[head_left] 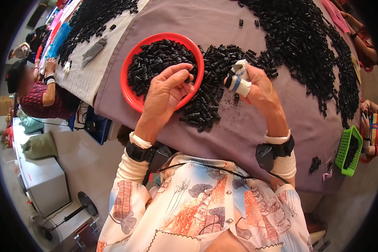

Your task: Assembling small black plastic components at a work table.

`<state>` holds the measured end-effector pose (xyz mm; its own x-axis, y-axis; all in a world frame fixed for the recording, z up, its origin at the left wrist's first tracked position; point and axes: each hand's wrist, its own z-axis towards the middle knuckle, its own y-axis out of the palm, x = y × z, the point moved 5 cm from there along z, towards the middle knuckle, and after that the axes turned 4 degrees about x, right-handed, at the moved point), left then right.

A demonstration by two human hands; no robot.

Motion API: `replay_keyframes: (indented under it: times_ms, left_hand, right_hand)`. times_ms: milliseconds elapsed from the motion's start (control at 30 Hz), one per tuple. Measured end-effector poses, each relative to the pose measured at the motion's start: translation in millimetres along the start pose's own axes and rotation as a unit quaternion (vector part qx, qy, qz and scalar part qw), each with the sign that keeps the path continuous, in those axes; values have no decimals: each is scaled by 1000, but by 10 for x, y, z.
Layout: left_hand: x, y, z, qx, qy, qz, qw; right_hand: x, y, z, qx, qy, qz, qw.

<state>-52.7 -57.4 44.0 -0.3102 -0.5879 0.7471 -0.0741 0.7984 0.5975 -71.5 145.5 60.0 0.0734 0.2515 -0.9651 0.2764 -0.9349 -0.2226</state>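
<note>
My left hand (167,88) is above the right side of a red basin (129,93) full of small black plastic parts (149,59). Its thumb and fingers are curled together; whatever they pinch is hard to separate from the dark parts behind. Pale cloth covers wrap fingers of my right hand (256,84), which is closed on a small black plastic part (228,80) at its fingertips. Beneath and between the hands, a loose pile of the same black parts (203,111) spreads on the mauve tablecloth (235,138).
Larger heaps of black parts (294,38) cover the far right and far left. A green basket (346,147) stands at the right edge. Another person (44,96) works at the left, with a blue basket (59,40) nearby. A fan (87,204) stands lower left.
</note>
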Motion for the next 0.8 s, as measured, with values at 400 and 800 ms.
replay_keyframes:
  times_ms: [400, 800]
  left_hand:
    - [-192, 307, -93, -28, -64, -49, 996]
    - [-202, 359, -102, -82, -52, -56, 994]
  right_hand:
    - [-164, 365, 21, -59, -118, -20, 991]
    - [-229, 345, -34, -80, -125, -26, 989]
